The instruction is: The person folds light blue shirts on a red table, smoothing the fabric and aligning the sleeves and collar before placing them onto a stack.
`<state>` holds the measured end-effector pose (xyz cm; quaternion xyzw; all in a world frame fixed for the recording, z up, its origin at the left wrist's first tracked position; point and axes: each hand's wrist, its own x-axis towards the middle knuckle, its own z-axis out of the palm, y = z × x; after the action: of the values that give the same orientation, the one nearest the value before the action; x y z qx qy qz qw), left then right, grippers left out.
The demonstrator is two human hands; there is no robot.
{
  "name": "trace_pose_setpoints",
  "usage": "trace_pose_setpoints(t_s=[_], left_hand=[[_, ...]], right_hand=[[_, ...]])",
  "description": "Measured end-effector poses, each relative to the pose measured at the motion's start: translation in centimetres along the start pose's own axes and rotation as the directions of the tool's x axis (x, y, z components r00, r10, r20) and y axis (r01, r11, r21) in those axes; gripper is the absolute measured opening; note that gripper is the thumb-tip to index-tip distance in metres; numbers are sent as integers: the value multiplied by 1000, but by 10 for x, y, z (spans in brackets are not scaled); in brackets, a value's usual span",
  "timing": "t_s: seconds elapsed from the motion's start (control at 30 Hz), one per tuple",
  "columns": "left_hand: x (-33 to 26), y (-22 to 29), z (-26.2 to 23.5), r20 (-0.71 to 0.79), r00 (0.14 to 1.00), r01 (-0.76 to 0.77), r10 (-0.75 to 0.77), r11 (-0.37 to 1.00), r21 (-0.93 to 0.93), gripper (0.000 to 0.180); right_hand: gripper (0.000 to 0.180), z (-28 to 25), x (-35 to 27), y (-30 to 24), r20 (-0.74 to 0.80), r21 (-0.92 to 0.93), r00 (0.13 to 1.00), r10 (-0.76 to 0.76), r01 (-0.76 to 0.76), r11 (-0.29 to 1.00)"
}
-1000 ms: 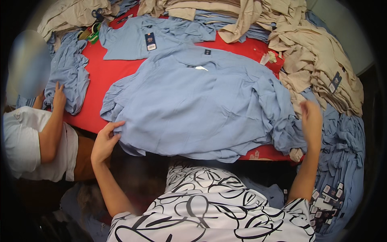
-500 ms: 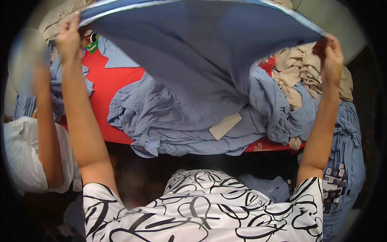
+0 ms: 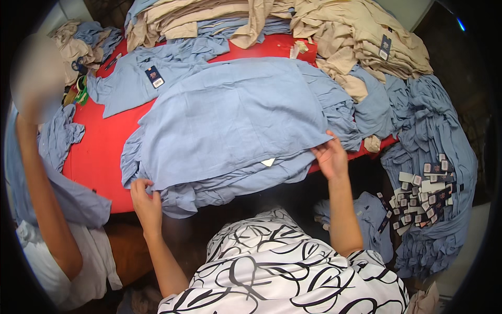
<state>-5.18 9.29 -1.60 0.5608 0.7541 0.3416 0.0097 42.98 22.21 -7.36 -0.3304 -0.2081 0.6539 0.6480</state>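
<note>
A light blue shirt (image 3: 235,115) lies spread over a pile of crumpled blue garments (image 3: 251,175), its straight hem toward me. My left hand (image 3: 146,206) pinches the near left corner of the hem. At the near right corner, the fingers of my right hand (image 3: 332,157) hold the other end of the hem, partly beneath the cloth. A bit of white tag (image 3: 268,162) peeks out under the hem between my hands. Beyond, at the far left, another blue shirt (image 3: 125,86) lies flat with a dark hang tag (image 3: 154,76) on it.
The red table (image 3: 94,152) carries stacked beige garments (image 3: 366,31) along its far side. Blue garments with many tags (image 3: 423,199) hang over the right end. At left, a person in a white top (image 3: 86,256) stands close, with a blue garment (image 3: 78,193) by their arm.
Both hands have come down and nearer to me, bringing the raised shirt flat onto the pile. The person at left now has a blue garment hanging by them.
</note>
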Motion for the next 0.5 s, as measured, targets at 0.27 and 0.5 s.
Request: trace_pose_setpoints(t_s=[0.27,0.5], left_hand=[[19,-12,-8,11,1000,0,1,987,-163,24],[18,-69,-15,34,957,245,-288,741,-626,16]], right_hand=[[24,18,-19,25,-88,-340,950,-300,254,905],[15,-7,-25,13,-54,-808,869,-492,252,533]])
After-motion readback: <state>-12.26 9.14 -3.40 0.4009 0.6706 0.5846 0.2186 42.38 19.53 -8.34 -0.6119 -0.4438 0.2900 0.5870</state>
